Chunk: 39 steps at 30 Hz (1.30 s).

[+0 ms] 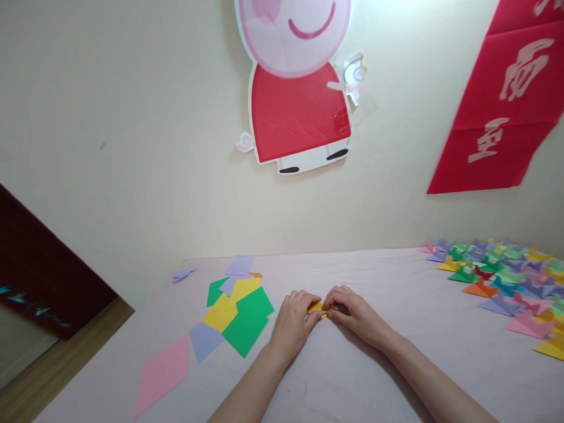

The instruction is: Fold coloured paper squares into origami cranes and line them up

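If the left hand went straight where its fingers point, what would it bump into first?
The left hand would meet the yellow paper it holds first, then probably the right hand just beyond, though depth is hard to judge.

Folded yellow piece [314, 308]: paper, matt. Loose sheets [247, 330]: paper, smooth, matt. Folded figures [481, 288]: paper, matt. Bench cover [352, 388]: cloth, matt, lightly wrinkled. Wall cutout [299, 111]: smooth, glossy. Floor [66, 361]: wood-look, grained.
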Each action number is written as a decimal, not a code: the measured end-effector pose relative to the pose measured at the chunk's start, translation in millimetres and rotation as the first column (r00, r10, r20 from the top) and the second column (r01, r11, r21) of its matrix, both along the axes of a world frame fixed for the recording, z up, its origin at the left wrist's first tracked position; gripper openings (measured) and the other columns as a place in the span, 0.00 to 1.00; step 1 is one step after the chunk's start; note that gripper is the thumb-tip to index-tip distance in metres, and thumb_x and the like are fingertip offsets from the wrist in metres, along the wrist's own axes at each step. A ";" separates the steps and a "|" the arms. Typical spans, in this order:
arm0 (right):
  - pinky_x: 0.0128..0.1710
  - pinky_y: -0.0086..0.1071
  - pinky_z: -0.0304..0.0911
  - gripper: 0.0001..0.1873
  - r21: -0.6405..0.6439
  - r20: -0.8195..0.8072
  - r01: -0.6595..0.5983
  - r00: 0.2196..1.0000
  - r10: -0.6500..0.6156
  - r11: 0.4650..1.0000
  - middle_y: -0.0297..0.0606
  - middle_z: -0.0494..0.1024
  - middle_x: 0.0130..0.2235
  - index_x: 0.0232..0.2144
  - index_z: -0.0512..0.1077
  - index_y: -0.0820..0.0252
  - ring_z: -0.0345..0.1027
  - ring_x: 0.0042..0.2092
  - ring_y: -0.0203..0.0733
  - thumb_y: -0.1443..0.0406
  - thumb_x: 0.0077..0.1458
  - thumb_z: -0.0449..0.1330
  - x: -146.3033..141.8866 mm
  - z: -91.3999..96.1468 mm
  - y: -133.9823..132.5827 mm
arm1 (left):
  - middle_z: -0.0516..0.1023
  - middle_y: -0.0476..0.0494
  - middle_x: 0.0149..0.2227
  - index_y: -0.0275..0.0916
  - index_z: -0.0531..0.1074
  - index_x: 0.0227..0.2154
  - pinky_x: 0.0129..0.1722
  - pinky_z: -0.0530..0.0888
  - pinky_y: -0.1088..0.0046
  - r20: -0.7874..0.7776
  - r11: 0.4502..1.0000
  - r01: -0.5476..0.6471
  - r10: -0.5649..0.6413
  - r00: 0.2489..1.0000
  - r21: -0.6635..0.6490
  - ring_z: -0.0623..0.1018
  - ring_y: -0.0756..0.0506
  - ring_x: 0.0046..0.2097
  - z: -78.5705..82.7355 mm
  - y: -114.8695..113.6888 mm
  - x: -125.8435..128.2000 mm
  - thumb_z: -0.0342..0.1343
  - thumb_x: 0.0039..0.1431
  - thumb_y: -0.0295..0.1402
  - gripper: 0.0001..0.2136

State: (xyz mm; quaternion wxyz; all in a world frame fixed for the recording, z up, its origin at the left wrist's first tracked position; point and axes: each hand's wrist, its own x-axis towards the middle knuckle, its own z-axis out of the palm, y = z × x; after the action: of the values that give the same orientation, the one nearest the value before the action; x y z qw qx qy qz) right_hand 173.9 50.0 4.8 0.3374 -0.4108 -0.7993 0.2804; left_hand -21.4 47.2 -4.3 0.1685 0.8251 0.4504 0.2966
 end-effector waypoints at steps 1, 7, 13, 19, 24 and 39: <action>0.46 0.38 0.59 0.08 0.001 0.005 0.005 1.000 -0.005 1.000 0.36 0.75 0.34 0.30 0.72 0.56 0.65 0.40 0.43 0.73 0.54 0.56 -0.6 -0.5 0.3 | 0.76 0.48 0.40 0.41 0.72 0.41 0.43 0.66 0.67 0.005 1.000 0.000 0.000 1.000 -0.001 0.71 0.44 0.43 0.0 0.3 -0.1 0.57 0.62 0.30 0.05; 0.41 0.37 0.60 0.06 0.025 0.009 0.063 0.998 -0.064 0.998 0.36 0.75 0.33 0.29 0.70 0.56 0.65 0.39 0.43 0.70 0.55 0.56 -2.7 -3.7 1.6 | 0.76 0.47 0.38 0.41 0.72 0.41 0.43 0.66 0.66 0.037 1.000 0.002 -0.002 0.999 -0.005 0.72 0.44 0.42 1.4 0.9 1.8 0.57 0.61 0.29 0.06; 0.38 0.35 0.62 0.04 -0.011 -0.090 0.101 0.991 -0.101 0.995 0.36 0.73 0.34 0.32 0.69 0.56 0.66 0.36 0.42 0.67 0.58 0.54 -5.8 -8.9 0.4 | 0.75 0.48 0.36 0.41 0.71 0.43 0.42 0.68 0.68 0.155 0.999 -0.039 0.042 0.987 -0.023 0.72 0.44 0.41 1.4 0.7 2.9 0.56 0.58 0.23 0.11; 0.42 0.37 0.62 0.08 0.024 -0.135 0.099 0.986 -0.095 0.995 0.37 0.73 0.35 0.39 0.71 0.55 0.66 0.39 0.43 0.68 0.58 0.54 -6.4 -12.2 1.6 | 0.75 0.49 0.34 0.41 0.72 0.33 0.40 0.66 0.69 0.167 0.999 -0.043 0.047 0.985 -0.026 0.72 0.44 0.40 3.5 -1.0 3.5 0.55 0.59 0.24 0.05; 0.41 0.38 0.60 0.06 0.100 -0.089 0.087 0.993 -0.078 0.991 0.37 0.73 0.33 0.30 0.71 0.56 0.65 0.39 0.45 0.65 0.59 0.56 -8.0 -4.3 0.4 | 0.74 0.49 0.32 0.40 0.71 0.30 0.38 0.64 0.69 0.159 0.999 -0.047 0.048 0.986 -0.013 0.70 0.45 0.38 5.7 -1.6 4.9 0.56 0.60 0.27 0.04; 0.39 0.36 0.61 0.10 0.129 -0.065 0.105 0.993 -0.097 0.986 0.36 0.73 0.31 0.27 0.70 0.56 0.65 0.37 0.43 0.63 0.61 0.55 -7.4 -3.8 -0.6 | 0.73 0.50 0.30 0.40 0.70 0.25 0.38 0.64 0.70 0.258 0.998 -0.044 0.054 0.965 -0.045 0.70 0.45 0.37 10.7 -3.7 8.6 0.56 0.60 0.30 0.08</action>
State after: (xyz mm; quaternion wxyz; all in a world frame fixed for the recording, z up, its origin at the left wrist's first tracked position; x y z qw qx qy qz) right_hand 166.5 49.4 1.0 0.4006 -0.4193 -0.7840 0.2213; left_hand -12.8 43.5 6.4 0.2347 0.7643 0.4506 0.3971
